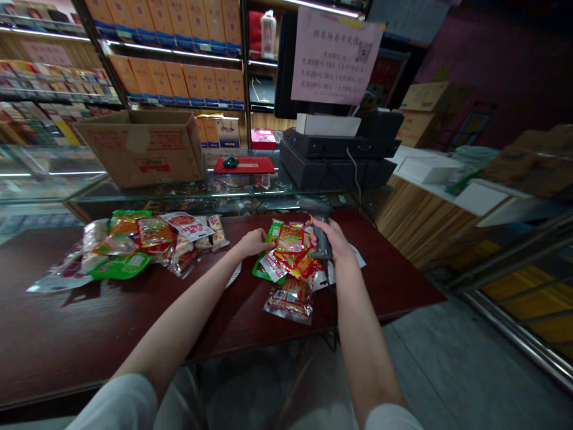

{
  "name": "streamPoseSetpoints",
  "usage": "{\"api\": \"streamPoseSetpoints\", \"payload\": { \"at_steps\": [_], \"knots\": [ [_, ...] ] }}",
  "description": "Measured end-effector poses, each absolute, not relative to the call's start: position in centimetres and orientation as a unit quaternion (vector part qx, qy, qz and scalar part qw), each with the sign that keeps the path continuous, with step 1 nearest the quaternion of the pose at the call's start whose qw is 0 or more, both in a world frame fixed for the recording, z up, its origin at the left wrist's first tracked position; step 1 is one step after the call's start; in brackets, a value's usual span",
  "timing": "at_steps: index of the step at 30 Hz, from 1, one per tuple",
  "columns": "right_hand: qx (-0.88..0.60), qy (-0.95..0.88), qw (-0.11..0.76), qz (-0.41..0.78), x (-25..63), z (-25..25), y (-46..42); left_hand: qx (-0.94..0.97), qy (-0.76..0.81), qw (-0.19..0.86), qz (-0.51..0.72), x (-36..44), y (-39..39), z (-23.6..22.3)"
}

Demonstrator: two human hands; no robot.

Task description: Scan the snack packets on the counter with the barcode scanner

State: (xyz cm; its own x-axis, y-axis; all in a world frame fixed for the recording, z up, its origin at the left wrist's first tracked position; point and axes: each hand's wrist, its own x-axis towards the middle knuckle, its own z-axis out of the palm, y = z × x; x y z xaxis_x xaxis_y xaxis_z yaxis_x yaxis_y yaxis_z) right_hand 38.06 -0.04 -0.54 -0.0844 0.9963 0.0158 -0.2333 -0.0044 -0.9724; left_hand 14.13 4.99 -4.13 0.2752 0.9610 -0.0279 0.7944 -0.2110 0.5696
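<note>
My right hand [335,237] is wrapped round the grip of a dark handheld barcode scanner [321,239]. Its head points over a pile of snack packets, and its cable hangs down past the table edge. At the pile's left side, my left hand [254,242] has its fingers curled, with the thumb at the edge of a red and green snack packet [290,237]. Other red-yellow packets lie beneath. In front of the pile rests a clear packet of brown snacks [290,298]. The fingertips of the left hand are partly hidden.
More snack packets [154,233] lie heaped on the left of the dark red table [179,310]. Behind stand a glass counter, an open cardboard box [147,149], a mouse [230,162] on a red mat, a cash drawer [335,172] and a monitor bearing a paper sign [335,57].
</note>
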Motion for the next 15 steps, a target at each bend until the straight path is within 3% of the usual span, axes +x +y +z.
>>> {"api": "streamPoseSetpoints", "payload": {
  "at_steps": [6,15],
  "knots": [
    [-0.413,-0.482,0.510,0.580,37.4,-1.0,-0.1,0.746,0.562,0.241,0.262,11.6,5.2,-4.8],
    [-0.412,-0.511,0.440,0.613,35.8,-1.2,-0.6,0.475,0.444,0.471,0.596,8.6,4.5,-3.6]
  ]
}}
